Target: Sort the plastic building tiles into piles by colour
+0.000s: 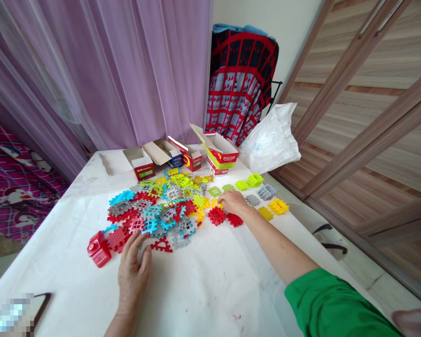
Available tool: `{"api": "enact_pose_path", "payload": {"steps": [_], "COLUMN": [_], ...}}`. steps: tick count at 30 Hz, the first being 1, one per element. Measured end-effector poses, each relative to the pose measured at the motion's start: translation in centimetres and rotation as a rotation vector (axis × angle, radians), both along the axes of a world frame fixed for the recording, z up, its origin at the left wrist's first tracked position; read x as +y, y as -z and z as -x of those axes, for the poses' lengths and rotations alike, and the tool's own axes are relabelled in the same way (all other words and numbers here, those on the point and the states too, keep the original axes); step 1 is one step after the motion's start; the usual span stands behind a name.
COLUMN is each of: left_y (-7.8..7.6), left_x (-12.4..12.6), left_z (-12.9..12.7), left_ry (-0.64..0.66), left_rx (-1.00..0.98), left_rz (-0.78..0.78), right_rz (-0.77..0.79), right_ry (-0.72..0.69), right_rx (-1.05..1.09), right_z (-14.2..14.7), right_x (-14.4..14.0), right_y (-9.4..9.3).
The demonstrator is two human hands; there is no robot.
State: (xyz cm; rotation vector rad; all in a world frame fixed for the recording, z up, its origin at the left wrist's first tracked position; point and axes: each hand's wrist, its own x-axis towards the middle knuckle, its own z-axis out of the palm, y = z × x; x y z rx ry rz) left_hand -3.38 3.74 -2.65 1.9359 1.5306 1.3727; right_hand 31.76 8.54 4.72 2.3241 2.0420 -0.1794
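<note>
A mixed heap of plastic interlocking building pieces (168,213) in red, blue, grey, yellow and green lies on the white-covered table. My left hand (135,267) rests at the heap's near edge, thumb apart from the stretched fingers, with nothing in it. Close to its fingertips are a pink window piece (136,225) and a red triangular piece (162,244). At the heap's right side my right hand (234,204) has its fingers curled together on a yellow piece (214,203), partly hidden by them. Just below that hand lie a red stack (216,216) and red flat pieces (235,220).
Green stacks (255,180), grey stacks (266,192) and yellow stacks (278,206) sit to the right. Opened cardboard boxes (144,164) and a white plastic bag (271,140) line the back edge. A red plastic block (98,249) stands at left, nearer me a phone-like object (42,304).
</note>
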Motion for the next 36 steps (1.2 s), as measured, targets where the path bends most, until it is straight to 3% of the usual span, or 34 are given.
{"api": "enact_pose_path", "payload": {"steps": [4, 7, 11, 17, 30, 36], "left_y": [-0.2, -0.2, 0.0, 0.2, 0.1, 0.2], "left_x": [-0.1, -0.1, -0.1, 0.0, -0.2, -0.1], "left_z": [0.0, 0.0, 0.1, 0.0, 0.0, 0.1], "left_ry": [0.005, 0.009, 0.001, 0.019, 0.008, 0.016], "left_rx": [0.010, 0.023, 0.018, 0.003, 0.009, 0.020], "left_rz": [-0.007, -0.009, -0.011, -0.013, -0.030, -0.038], "right_rz": [-0.080, -0.107, 0.037, 0.137, 0.113, 0.276], "right_ry": [0.023, -0.125, -0.324, -0.361, -0.283, -0.114], "right_rx": [-0.042, -0.076, -0.130, -0.212, -0.171, -0.213], "right_z": [0.2, 0.0, -0.4, -0.4, -0.1, 0.8], "right_x": [0.9, 2.2, 4.4, 6.1, 4.3, 2.5], "right_y": [-0.4, -0.9, -1.7, -2.4, -3.6, -3.8]}}
